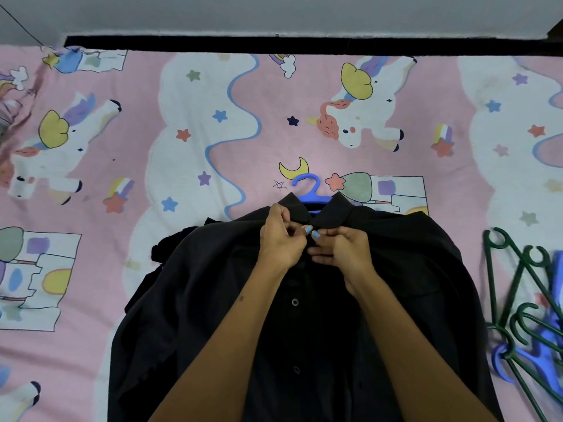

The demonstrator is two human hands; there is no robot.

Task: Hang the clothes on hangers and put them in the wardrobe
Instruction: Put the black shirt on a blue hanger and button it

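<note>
A black button-up shirt [198, 287] lies spread on the bed, collar pointing away from me. A blue hanger [309, 190] is inside it; only its hook and neck stick out above the collar. My left hand [281, 239] pinches the shirt's left front edge just below the collar. My right hand [341, 248] pinches the right front edge beside it. The two hands meet at the top of the button line, fingers curled on the fabric. Two black buttons show lower down the shirt front.
The shirt rests on a pink unicorn-print bedsheet [213, 132]. A pile of green hangers [518, 287] and blue hangers [524, 357] lies at the right edge. A dark bed frame strip [304, 45] and a grey wall run along the far side.
</note>
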